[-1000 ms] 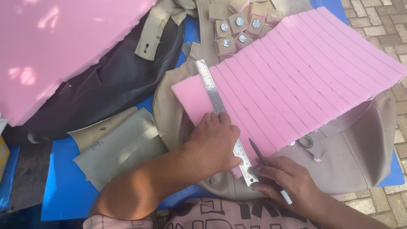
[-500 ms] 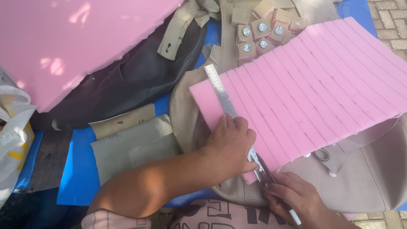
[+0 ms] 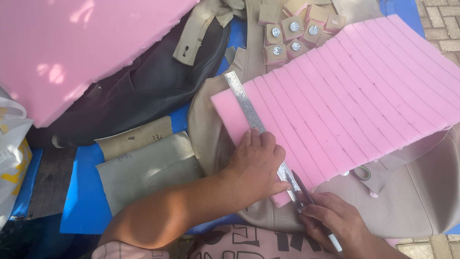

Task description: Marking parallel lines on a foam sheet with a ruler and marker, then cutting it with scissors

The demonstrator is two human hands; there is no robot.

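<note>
Step in hand — scoring a line in the pink foam sheet [image 3: 354,96]. Left hand [image 3: 256,165], fingers spread flat, pins the steel ruler [image 3: 249,108] to the foam's near edge. Right hand [image 3: 335,225], fingers closed around a pen-like cutter [image 3: 304,194], tip just beyond its fingertips, against the ruler. Next move likely calls for a steady pull along that edge. Beyond the fingers — pink-and-tan foam blocks with silver discs [image 3: 292,31]; far left, a white plastic bag with yellow print [image 3: 12,148].

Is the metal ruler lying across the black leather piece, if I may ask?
No, the metal ruler lies on the pink foam sheet, pressed by the left hand.
</note>
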